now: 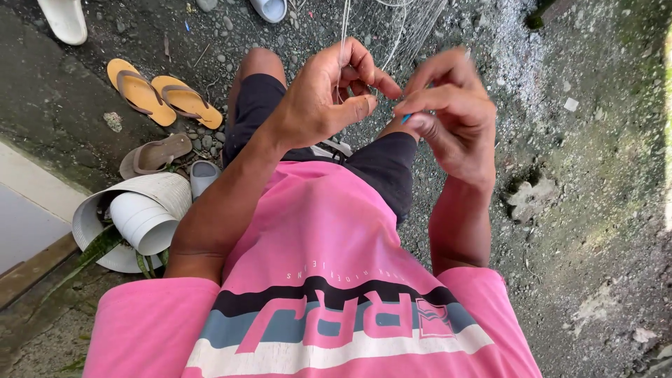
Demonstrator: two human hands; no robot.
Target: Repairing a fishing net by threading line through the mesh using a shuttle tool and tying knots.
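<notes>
**Working thin line between two raised hands**

We are holding both hands up in front of our chest, close together, so the fine pale line (344,35) stays taut and near our eyes. Our left hand (329,94) is curling its fingers around the strands that are running up toward the loose netting (413,24) at the top — pinching them between thumb and forefinger to keep them from slipping. Our right hand (451,115) is blurring slightly; its fingertips are gripping a small blue tool (406,117), only its tip showing, pointed toward the left thumb. We are sitting over gravel ground (588,175), knees apart in dark shorts (262,105), leaving room for the line to hang. Yellow sandals (164,98) and a cut white pipe (143,217) are lying off to our left — well apart from the work.
</notes>
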